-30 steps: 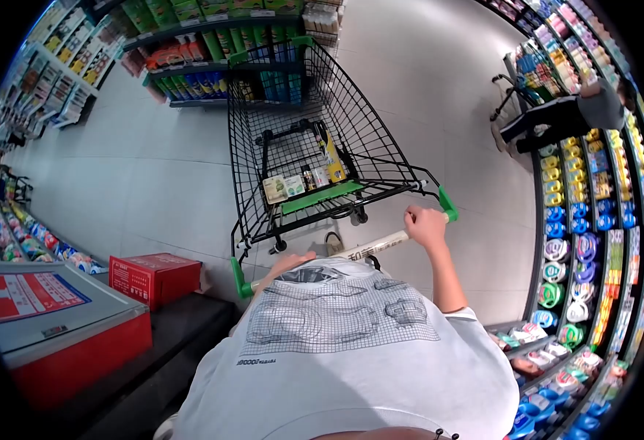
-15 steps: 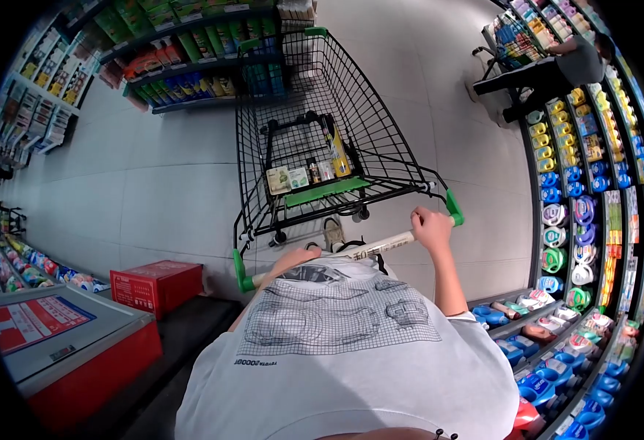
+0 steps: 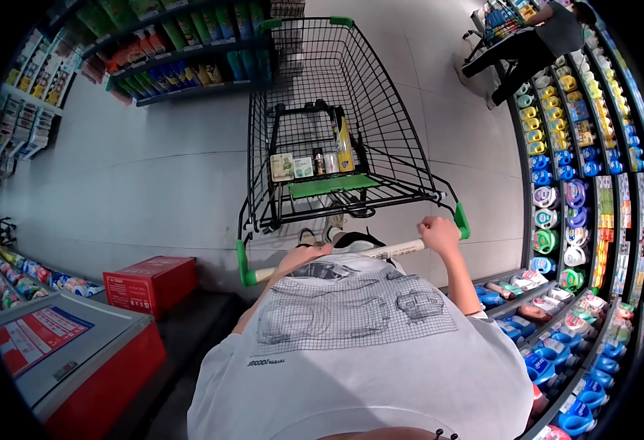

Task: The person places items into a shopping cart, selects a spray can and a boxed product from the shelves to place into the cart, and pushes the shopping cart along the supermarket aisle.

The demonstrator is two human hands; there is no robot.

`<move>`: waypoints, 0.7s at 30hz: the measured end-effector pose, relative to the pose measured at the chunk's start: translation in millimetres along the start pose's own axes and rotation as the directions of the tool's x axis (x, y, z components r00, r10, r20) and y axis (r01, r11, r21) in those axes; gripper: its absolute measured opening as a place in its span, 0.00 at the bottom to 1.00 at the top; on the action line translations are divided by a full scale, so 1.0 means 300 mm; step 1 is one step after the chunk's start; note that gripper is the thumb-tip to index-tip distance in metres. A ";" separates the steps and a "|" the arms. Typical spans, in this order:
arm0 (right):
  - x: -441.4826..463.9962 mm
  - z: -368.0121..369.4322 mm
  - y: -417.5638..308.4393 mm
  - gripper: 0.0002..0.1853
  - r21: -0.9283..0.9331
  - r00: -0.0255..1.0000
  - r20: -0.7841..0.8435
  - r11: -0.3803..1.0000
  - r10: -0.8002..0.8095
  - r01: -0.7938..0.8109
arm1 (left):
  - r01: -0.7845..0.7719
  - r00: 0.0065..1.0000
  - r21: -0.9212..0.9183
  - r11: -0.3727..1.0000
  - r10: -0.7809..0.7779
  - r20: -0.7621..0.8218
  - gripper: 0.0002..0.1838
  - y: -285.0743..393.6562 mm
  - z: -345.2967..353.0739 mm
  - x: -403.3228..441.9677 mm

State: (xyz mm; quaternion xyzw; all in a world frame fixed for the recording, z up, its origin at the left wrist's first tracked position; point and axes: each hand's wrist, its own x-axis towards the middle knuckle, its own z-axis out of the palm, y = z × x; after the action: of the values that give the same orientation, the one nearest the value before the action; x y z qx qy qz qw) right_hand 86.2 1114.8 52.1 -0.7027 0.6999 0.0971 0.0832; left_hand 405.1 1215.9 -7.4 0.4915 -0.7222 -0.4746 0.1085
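A black wire shopping cart (image 3: 403, 121) with green corner pieces stands in front of me. Near its right end, my right hand (image 3: 440, 235) is wrapped round the pale handlebar (image 3: 403, 250). My left hand (image 3: 304, 257) rests at the bar farther left, with its fingers closed over it and partly hidden by my shirt. Inside the cart, at the near end, are a yellow pack (image 3: 344, 149), a light box (image 3: 282, 167), a white and green box (image 3: 303, 167), a small dark bottle (image 3: 319, 160) and a pale item (image 3: 331, 163).
Shelves of detergent bottles (image 3: 546, 240) line the right side. A person (image 3: 535, 48) stands by another cart (image 3: 499, 22) at the upper right. A stocked shelf (image 3: 183, 55) is at the upper left. Red boxes (image 3: 150, 284) sit on a dark ledge at the lower left.
The cart has swung slightly to the right and straightened, with both hands still on the bar. The far person and right shelves have shifted left in view.
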 end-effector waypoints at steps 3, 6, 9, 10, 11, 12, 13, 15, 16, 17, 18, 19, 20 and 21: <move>0.040 -0.022 0.006 0.15 -0.127 0.975 0.208 0.991 0.076 -0.050 | -0.041 0.999 0.004 0.999 0.041 -0.008 0.14 0.013 -0.019 0.016; 0.032 -0.010 0.026 0.17 -0.171 0.964 0.249 0.984 0.094 -0.052 | -0.103 0.994 0.010 0.995 0.104 -0.027 0.14 0.010 -0.022 0.026; 0.034 -0.023 0.018 0.18 -0.150 0.964 0.237 0.985 0.118 -0.084 | -0.142 0.988 0.028 0.990 0.143 -0.050 0.14 0.014 -0.052 0.055; 0.034 -0.019 0.036 0.19 -0.111 0.978 0.176 0.989 0.113 -0.094 | -0.143 0.988 0.032 0.989 0.144 -0.053 0.14 0.037 -0.069 0.061; 0.035 -0.004 0.061 0.20 -0.068 0.987 0.117 0.992 0.111 -0.104 | -0.113 0.993 0.030 0.993 0.114 -0.033 0.14 0.058 -0.087 0.066; 0.029 0.019 0.071 0.21 -0.021 0.992 0.050 0.993 0.117 -0.116 | -0.082 0.996 0.029 0.996 0.083 -0.012 0.13 0.083 -0.112 0.070; 0.032 0.039 0.074 0.21 0.002 0.995 0.001 0.995 0.104 -0.104 | -0.058 0.998 0.032 0.998 0.058 0.014 0.13 0.096 -0.133 0.078; 0.041 0.058 0.093 0.23 0.044 0.989 -0.102 0.994 0.102 -0.098 | -0.088 0.996 0.064 0.994 0.089 -0.020 0.14 0.052 -0.113 0.125; 0.066 0.048 0.102 0.24 0.066 0.987 -0.116 0.993 0.107 -0.100 | -0.103 0.994 0.077 0.992 0.105 -0.026 0.14 0.053 -0.123 0.162; 0.072 0.032 0.093 0.23 0.063 0.985 -0.117 0.990 0.130 -0.124 | -0.127 0.991 0.091 0.988 0.131 -0.035 0.14 0.052 -0.138 0.184; 0.081 0.011 0.078 0.23 0.059 0.981 -0.120 0.988 0.152 -0.146 | -0.149 0.987 0.106 0.983 0.154 -0.044 0.16 0.063 -0.165 0.202; 0.088 -0.008 0.077 0.23 0.057 0.978 -0.125 0.985 0.170 -0.164 | -0.109 0.994 0.085 0.990 0.111 -0.021 0.17 0.091 -0.190 0.222; 0.102 -0.023 0.080 0.23 0.051 0.975 -0.125 0.983 0.184 -0.178 | -0.065 0.998 0.068 0.996 0.066 -0.002 0.18 0.119 -0.221 0.244; 0.124 -0.040 0.089 0.23 0.045 0.973 -0.125 0.981 0.193 -0.189 | -0.018 1.000 0.054 0.998 0.017 0.015 0.20 0.141 -0.248 0.277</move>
State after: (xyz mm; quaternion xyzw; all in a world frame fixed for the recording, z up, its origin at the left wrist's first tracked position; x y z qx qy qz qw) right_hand 59.8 1075.7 54.9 -0.6354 0.7697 0.0473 0.0396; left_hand 384.7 1108.2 39.4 0.4843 -0.7398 -0.4575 0.0939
